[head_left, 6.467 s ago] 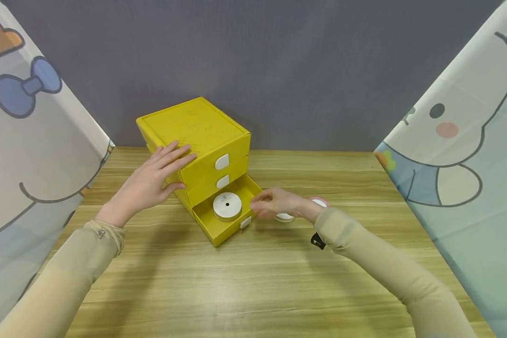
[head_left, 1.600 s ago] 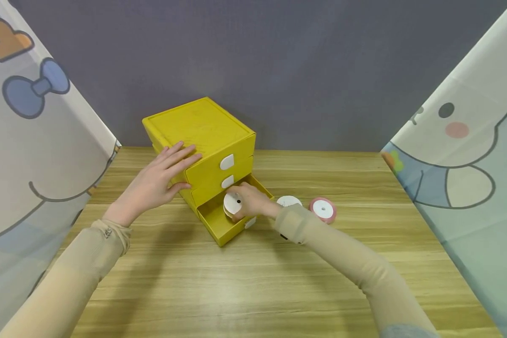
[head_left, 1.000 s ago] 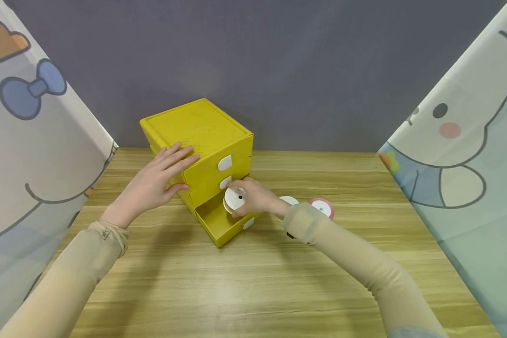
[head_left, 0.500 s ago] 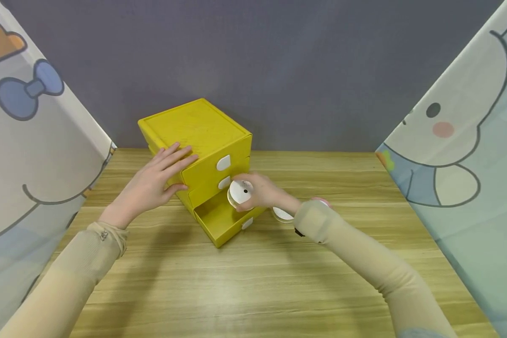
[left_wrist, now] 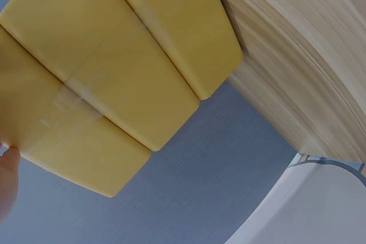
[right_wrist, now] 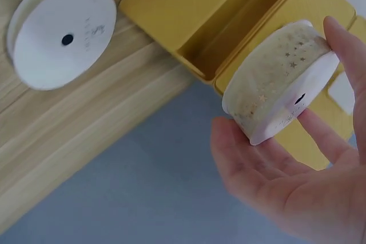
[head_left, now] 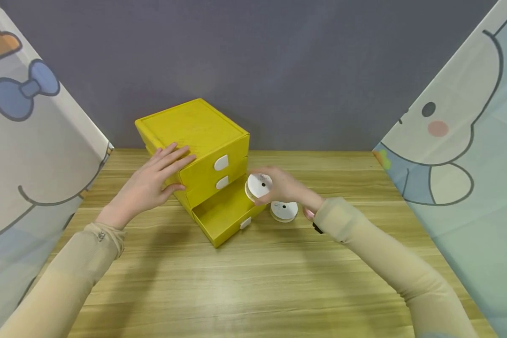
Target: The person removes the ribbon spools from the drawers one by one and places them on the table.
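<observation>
My right hand point(head_left: 280, 185) grips a white-sided ribbon spool point(head_left: 257, 187), raised just off the right side of the pulled-out bottom drawer point(head_left: 224, 217). In the right wrist view the spool shows pale ribbon with small metallic stars, fingers and thumb around its rim. My left hand point(head_left: 149, 180) rests with spread fingers on the top left edge of the yellow drawer cabinet point(head_left: 194, 124), its thumb near the front. The left wrist view shows mostly the cabinet's side point(left_wrist: 97, 67). Inside the bottom drawer no spool is visible now.
A second white ribbon spool point(head_left: 284, 211) lies on the wooden table point(head_left: 236, 291) right of the drawer. A pink spool point(head_left: 308, 213) and a small black object point(head_left: 318, 228) are partly hidden by my right wrist. A grey wall stands behind, with printed cloths at both sides.
My right hand has taken the white ribbon spool from the bottom drawer and carried it up and to the right. The left hand has stayed on the cabinet.
</observation>
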{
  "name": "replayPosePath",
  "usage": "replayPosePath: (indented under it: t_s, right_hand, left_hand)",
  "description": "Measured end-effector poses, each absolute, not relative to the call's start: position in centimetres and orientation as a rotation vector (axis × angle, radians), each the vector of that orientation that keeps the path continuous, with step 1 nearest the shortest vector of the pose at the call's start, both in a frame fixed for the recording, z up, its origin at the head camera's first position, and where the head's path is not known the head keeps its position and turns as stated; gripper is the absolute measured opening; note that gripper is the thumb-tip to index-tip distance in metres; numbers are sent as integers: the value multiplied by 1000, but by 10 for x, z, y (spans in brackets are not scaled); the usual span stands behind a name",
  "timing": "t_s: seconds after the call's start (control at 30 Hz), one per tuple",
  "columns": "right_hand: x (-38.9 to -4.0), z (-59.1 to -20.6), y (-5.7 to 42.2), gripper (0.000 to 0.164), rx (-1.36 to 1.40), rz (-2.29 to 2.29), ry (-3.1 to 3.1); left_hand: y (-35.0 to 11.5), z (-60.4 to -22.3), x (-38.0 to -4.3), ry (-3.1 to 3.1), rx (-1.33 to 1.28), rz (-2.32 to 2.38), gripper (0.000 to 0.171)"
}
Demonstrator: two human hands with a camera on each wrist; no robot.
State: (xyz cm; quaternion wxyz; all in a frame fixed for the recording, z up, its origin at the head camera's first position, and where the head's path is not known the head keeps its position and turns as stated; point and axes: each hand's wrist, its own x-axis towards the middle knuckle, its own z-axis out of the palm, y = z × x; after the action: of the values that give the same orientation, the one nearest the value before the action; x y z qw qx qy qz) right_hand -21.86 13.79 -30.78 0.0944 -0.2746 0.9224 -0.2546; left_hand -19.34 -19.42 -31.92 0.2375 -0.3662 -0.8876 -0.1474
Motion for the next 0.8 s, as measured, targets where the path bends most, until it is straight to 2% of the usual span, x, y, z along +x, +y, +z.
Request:
replayPosePath:
  t_s: [0.43, 0.8]
  right_hand:
    - [-218, -296, 176, 84, -728, -737, 2804]
    - [-219, -301, 213, 83, -632, -759, 2846]
  left_hand:
    - [-195, -319, -194, -2428, -1003, -399, 81]
    - [-195, -320, -194, -2426, -1009, -410, 81]
